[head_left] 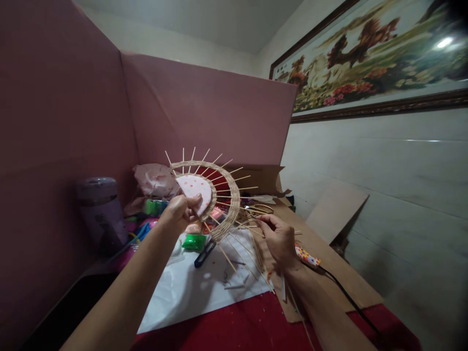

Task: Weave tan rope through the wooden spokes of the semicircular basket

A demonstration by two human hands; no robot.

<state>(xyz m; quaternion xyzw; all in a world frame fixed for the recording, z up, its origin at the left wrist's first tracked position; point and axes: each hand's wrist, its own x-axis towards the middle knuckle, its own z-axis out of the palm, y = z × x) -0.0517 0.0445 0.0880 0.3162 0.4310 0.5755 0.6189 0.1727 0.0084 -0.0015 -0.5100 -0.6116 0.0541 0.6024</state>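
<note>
My left hand [183, 210] grips a half-round woven craft piece [234, 195], holding it upright above the table. Its thumb presses on the white half-disc with pink dots at the centre. Thin wooden sticks fan outward from there, crossed by a curved band of tan twine. To the right, my right hand [274, 234] is closed in a pinch beside the tips of the lower sticks. Whatever sits between its fingertips is too small to make out. Under the piece lies a dark-handled cutter [205, 253], and gold-handled scissors [263, 209] rest behind my right fingers.
A white sheet [171, 297] and brown cardboard [329, 278] cover parts of the red tabletop [234, 324]. A flower-patterned tool [307, 256] with a black cord lies right. At left stand a purple tumbler [100, 214], a green packet [193, 242] and a pink bag [156, 180].
</note>
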